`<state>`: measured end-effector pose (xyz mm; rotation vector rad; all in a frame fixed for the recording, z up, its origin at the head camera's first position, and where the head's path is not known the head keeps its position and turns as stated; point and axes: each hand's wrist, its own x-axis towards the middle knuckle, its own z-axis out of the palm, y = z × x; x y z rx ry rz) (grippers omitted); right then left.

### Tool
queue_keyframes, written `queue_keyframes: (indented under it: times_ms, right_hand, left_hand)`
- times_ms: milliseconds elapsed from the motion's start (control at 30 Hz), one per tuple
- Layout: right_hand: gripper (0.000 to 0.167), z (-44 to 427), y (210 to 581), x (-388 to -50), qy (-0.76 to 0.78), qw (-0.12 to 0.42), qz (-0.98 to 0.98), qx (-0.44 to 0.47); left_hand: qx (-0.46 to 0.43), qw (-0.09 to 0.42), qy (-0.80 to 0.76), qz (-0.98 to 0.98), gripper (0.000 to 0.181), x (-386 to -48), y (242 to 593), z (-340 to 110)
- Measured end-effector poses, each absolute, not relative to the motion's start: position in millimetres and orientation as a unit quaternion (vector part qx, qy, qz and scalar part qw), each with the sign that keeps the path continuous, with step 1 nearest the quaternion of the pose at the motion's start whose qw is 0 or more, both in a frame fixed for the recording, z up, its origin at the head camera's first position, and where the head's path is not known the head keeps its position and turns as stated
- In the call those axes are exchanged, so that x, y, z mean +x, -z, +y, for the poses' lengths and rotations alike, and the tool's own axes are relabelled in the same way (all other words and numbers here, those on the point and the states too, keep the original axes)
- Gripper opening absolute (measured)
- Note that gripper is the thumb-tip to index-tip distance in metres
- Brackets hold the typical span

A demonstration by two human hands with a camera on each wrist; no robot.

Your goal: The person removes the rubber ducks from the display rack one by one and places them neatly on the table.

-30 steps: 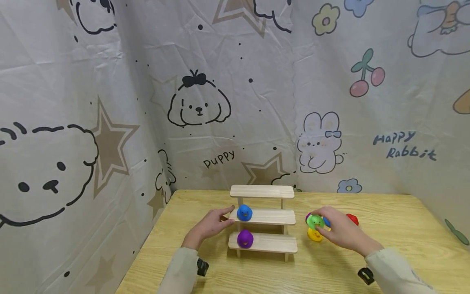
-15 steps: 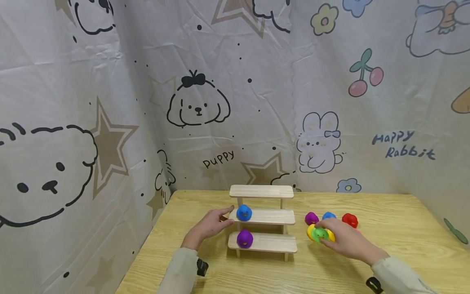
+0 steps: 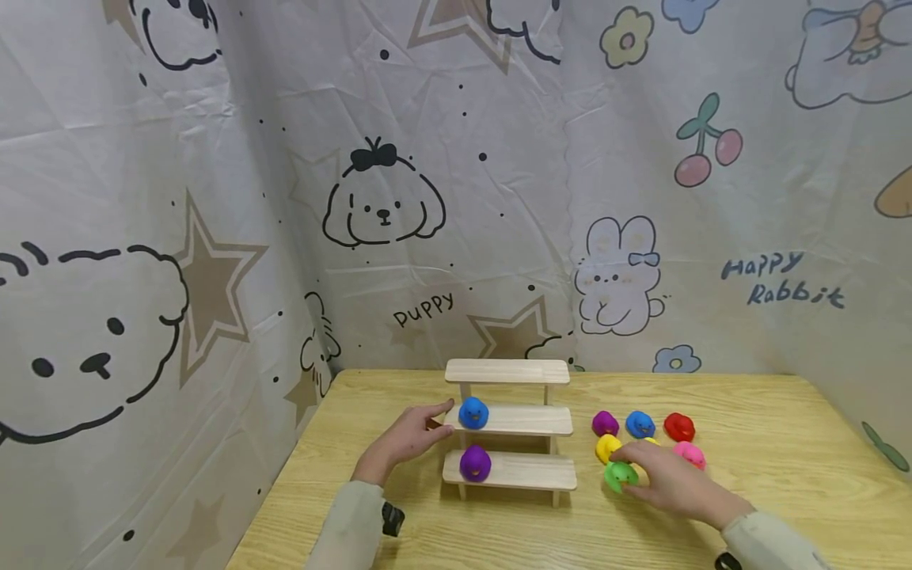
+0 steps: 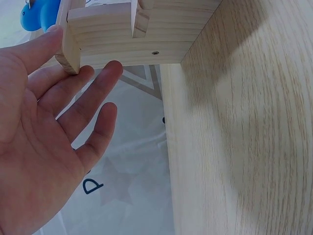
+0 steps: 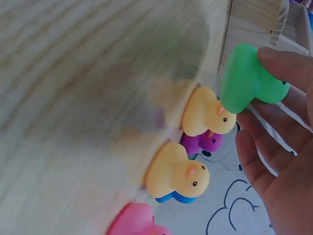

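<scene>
A blue duck (image 3: 473,413) sits on the middle step of the wooden shelf (image 3: 523,473), a purple duck (image 3: 475,464) on the bottom; looks like early days. The right hand (image 3: 666,479) pinches a green duck (image 3: 619,476) just above the table (image 3: 769,475), where six more ducks (image 3: 640,425) remain. The left hand (image 3: 404,438) grips the shelf's end.

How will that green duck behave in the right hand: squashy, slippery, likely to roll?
The green duck looks smooth, so it may be slightly slippery. The right hand pinches it without a visible dent, so it likely keeps its shape under a gentle grip. The yellow ducks sit upright on the table, so this similarly shaped one seems unlikely to roll.
</scene>
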<state>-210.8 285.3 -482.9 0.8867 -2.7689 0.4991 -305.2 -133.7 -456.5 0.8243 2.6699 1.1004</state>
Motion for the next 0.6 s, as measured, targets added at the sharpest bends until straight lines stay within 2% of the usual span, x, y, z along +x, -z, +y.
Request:
queue_keyframes:
  times_ms: [167, 600]
  right_hand:
    - [0.039, 284.8, 488.3, -210.6, -0.172, 0.107, -0.929, 0.309]
    - [0.034, 283.2, 496.1, -215.9, -0.179, 0.059, -0.939, 0.287]
  left_hand:
    - [0.273, 0.068, -0.363, 0.888, 0.053, -305.0, 456.9, -134.1]
    - [0.280, 0.068, -0.365, 0.885, 0.053, -304.3, 455.9, -134.2]
